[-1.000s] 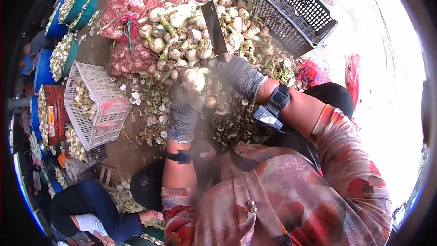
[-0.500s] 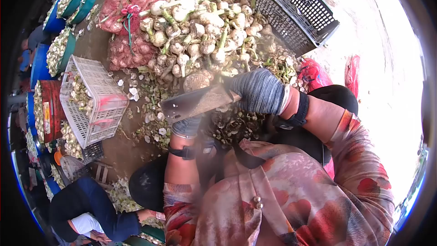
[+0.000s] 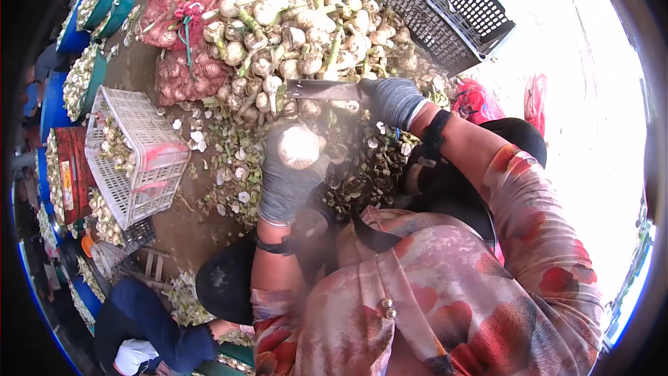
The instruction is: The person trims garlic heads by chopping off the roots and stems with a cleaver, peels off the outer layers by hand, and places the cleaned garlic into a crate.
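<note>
My left hand [image 3: 291,184], in a grey knitted glove, is closed around a garlic bulb [image 3: 299,147] whose pale face points up. My right hand [image 3: 394,103], gloved the same way, grips a cleaver [image 3: 324,90] by its handle, which the fingers hide. The broad blade stretches left, beyond the bulb and apart from it. Just past the blade lies a large heap of garlic bulbs [image 3: 309,42] with cut stems. Loose peelings and trimmings [image 3: 236,167] cover the ground below and to the left of my hands.
Red mesh sacks of garlic [image 3: 198,0] stand at the back left. A black crate [image 3: 445,10] sits at the back right, a white crate [image 3: 149,160] on the left. Tubs of garlic [image 3: 85,80] line the far left. A co-worker [image 3: 149,327] bends at the lower left.
The cleaver has moved forward, away from the bulb and my left hand, uncovering both. The bulb now shows a bright pale face upward.
</note>
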Tool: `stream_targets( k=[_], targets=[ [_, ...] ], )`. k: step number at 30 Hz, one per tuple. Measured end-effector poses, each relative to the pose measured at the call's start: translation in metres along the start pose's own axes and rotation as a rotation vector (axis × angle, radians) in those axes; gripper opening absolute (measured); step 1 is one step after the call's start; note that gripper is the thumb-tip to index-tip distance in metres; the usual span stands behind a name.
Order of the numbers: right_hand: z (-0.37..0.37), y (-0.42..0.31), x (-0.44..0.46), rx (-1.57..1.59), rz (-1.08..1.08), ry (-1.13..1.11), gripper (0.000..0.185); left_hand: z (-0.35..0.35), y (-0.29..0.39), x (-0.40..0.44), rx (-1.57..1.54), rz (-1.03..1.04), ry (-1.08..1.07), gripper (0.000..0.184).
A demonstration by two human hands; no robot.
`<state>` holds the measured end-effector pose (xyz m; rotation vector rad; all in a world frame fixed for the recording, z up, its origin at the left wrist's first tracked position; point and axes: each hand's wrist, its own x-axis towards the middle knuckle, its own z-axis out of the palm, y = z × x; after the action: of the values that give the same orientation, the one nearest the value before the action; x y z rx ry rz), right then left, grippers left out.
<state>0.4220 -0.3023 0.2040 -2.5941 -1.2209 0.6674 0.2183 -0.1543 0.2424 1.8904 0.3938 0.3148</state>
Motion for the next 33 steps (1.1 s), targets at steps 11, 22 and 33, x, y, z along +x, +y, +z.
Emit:
stream_targets(
  k=[11,22,33],
  targets=[
    [-0.027,-0.017,-0.004,0.427,0.054,0.335,0.033,-0.209,-0.085,0.062,-1.121,-0.18,0.632,0.063],
    [-0.021,-0.017,0.005,0.347,0.032,0.205,0.031,-0.02,-0.12,0.144,1.123,-0.37,-0.045,0.07],
    [-0.015,-0.046,-0.009,0.147,-0.22,0.002,0.02,-0.027,-0.075,0.068,-0.188,-0.187,-0.088,0.066]
  ],
)
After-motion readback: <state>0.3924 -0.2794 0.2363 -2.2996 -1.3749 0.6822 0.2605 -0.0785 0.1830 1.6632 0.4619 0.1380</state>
